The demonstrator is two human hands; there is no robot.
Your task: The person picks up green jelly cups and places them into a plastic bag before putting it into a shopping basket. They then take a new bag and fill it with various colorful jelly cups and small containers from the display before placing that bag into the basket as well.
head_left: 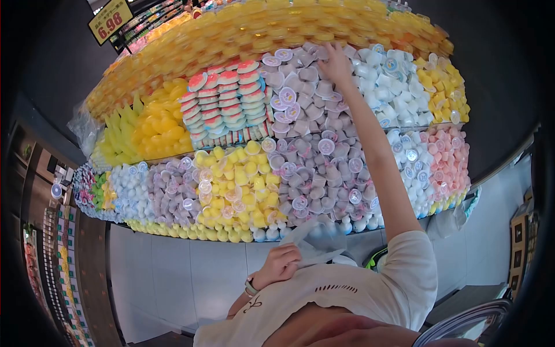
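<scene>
My left hand [280, 265], with a watch on its wrist, is closed in front of my body on a clear plastic bag [312, 240]. The bag hangs against the front edge of the display. My right arm stretches far over the display, and my right hand [334, 62] is at the back of a section of pale purple jelly cups [309, 87]. Its fingers look apart and reach down among the cups; their tips are partly hard to make out. Right of that hand lie white and pale blue jelly cups [393, 75].
Yellow jelly cups [237, 185], pink cups [448, 156] and red-topped round packs [222, 95] fill other sections. Stacked orange-yellow cups [260, 32] form a wall behind. A price sign [111, 22] stands at the back left. A plastic bag [448, 222] hangs at the right corner.
</scene>
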